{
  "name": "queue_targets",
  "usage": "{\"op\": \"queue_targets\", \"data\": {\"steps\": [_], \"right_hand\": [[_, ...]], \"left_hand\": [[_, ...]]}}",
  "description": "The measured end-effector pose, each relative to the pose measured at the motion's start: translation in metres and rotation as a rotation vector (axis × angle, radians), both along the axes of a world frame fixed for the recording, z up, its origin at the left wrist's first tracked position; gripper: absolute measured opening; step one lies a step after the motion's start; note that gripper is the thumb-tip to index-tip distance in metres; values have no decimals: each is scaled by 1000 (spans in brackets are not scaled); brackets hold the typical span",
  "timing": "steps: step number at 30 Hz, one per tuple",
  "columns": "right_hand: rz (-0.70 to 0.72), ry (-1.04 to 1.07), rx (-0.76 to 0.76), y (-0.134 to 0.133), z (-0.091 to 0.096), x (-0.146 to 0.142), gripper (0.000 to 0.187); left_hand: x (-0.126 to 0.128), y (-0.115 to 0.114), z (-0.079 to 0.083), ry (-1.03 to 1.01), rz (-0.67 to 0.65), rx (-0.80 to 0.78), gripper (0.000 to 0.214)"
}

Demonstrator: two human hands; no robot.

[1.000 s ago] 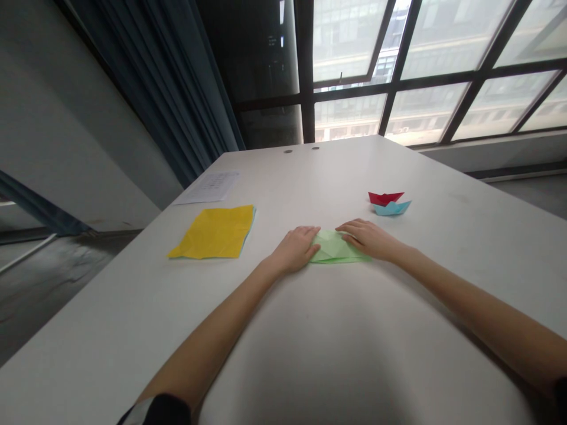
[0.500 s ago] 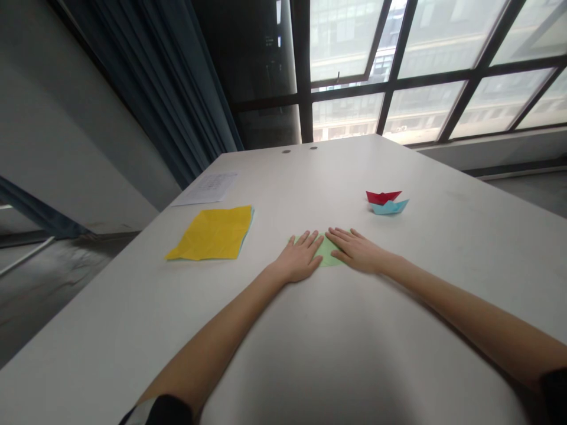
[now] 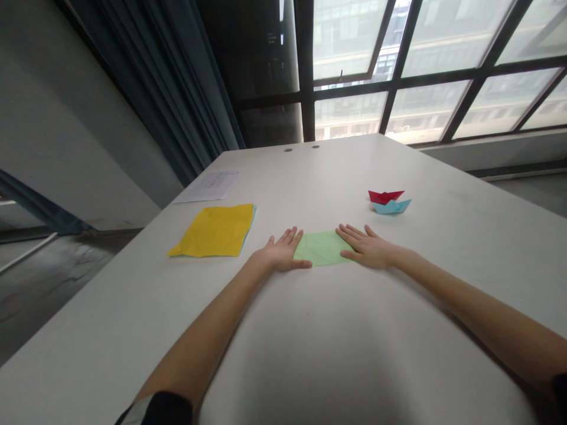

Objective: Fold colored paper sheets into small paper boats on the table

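A light green sheet of paper (image 3: 325,248) lies flat on the white table, its middle showing between my hands. My left hand (image 3: 283,251) rests at the sheet's left end, fingers spread and thumb stretched along the near edge. On the right end lies my right hand (image 3: 365,247), palm down with its fingers extended over the paper. Both hands are open, and they cover the sheet's two ends. Creases in the green paper are faint.
Left of my hands is a stack of paper with a yellow sheet (image 3: 217,230) on top. Behind it lies a printed white page (image 3: 208,186). A red paper boat (image 3: 384,196) and a light blue paper boat (image 3: 392,206) stand together at the right on the white table (image 3: 310,336).
My hands have slid apart along the green paper, the left one farther left and the right one slightly right. More of the paper's middle now shows.
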State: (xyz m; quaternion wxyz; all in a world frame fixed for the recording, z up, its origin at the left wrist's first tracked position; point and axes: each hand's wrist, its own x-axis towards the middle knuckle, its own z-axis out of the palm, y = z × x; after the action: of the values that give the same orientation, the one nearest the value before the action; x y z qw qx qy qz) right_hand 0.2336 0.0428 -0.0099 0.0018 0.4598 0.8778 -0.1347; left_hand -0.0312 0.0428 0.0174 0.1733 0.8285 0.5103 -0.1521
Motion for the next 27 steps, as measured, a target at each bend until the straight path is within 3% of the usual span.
{"op": "queue_targets", "data": {"steps": [4, 9, 21, 27], "right_hand": [[27, 40, 74, 1, 2, 3, 80], [161, 145, 145, 2, 16, 0, 87], [272, 145, 86, -2, 34, -6, 47], [318, 163, 93, -5, 40, -6, 33]], "left_hand": [[-2, 2, -2, -33, 9, -8, 105], [-3, 2, -3, -46, -2, -22, 105], [-5, 4, -5, -49, -22, -43, 106], [-17, 12, 6, -104, -82, -155, 103]]}}
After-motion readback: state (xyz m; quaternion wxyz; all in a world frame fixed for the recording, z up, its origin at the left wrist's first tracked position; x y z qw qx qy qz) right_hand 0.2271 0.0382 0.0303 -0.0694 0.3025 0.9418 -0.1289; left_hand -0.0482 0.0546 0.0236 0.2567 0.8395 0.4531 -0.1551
